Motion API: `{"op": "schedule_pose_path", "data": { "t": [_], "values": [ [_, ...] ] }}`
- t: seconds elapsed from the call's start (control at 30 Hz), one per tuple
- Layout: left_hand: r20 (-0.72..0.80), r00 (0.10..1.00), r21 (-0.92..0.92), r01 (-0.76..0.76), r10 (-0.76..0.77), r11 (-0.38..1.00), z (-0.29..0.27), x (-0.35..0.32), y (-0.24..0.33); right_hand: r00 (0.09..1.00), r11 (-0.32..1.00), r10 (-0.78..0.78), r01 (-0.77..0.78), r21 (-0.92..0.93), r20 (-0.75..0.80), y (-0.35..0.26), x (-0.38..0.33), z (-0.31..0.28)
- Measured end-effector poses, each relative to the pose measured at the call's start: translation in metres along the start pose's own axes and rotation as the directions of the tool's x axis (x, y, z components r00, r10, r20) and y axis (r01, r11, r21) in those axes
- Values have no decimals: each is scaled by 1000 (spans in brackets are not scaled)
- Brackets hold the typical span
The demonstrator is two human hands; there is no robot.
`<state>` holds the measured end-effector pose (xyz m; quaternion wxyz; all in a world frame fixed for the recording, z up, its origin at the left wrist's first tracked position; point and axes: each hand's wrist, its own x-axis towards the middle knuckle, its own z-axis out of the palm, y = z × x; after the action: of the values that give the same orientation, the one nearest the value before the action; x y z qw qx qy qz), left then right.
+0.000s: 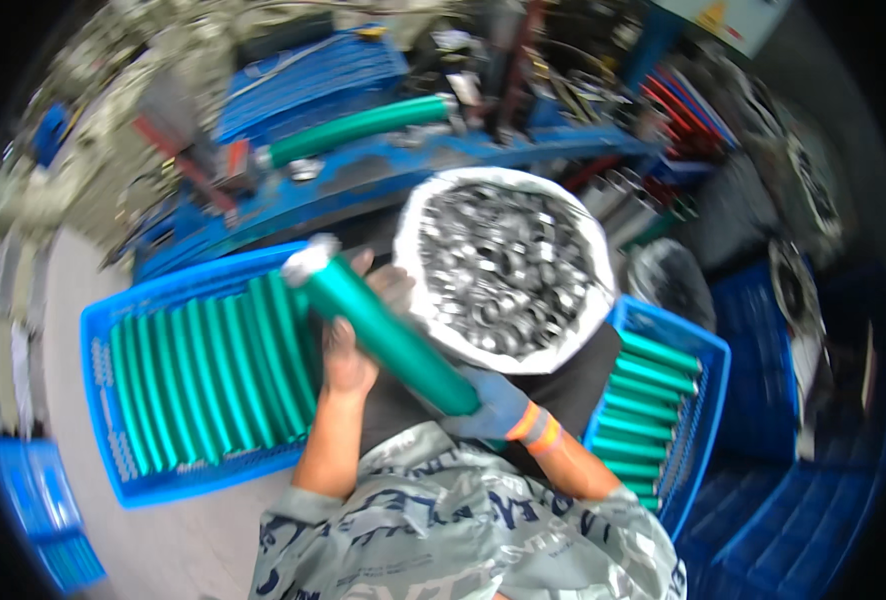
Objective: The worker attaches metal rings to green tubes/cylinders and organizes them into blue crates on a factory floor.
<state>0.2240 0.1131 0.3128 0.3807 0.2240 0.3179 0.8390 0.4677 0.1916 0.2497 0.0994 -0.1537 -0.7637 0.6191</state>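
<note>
A shiny green tube [388, 335] slants across my lap, its silver-coloured upper end toward the left crate. My left hand [347, 362], bare, is wrapped round it below that end, with the thumb on the near side and blurred fingers showing beyond. At the tube's lower end, my right hand [498, 405] grips it in a blue-grey glove with an orange cuff. Just beyond the tube stands a round, white-lined container [603, 255] heaped with small silvery metal rings [503, 265]. What sits inside the tube's ends is too blurred to tell.
To the left, a blue crate [96, 400] holds a row of green tubes. Another blue crate [715, 400] with stacked green tubes is at the right. Ahead runs a blue bench [363, 190] bearing one more green tube [363, 130]. Stacked blue crates [793, 520] fill the lower right.
</note>
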Motion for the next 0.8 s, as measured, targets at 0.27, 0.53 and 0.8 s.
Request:
{"op": "schedule_pose_path", "data": {
  "t": [0.27,0.53,0.8],
  "values": [
    [-176,925,173,366,-337,914,-57,-50,-36,875,785,242,-430,-446,-418,35,24,-144],
    [-210,936,51,300,-283,953,-51,-44,-26,848,30,192,-509,-860,-495,153,28,-216],
    [-340,931,-34,131,-135,991,-70,-36,-7,867,901,406,-327,286,-289,89,18,-174]
  ]
}}
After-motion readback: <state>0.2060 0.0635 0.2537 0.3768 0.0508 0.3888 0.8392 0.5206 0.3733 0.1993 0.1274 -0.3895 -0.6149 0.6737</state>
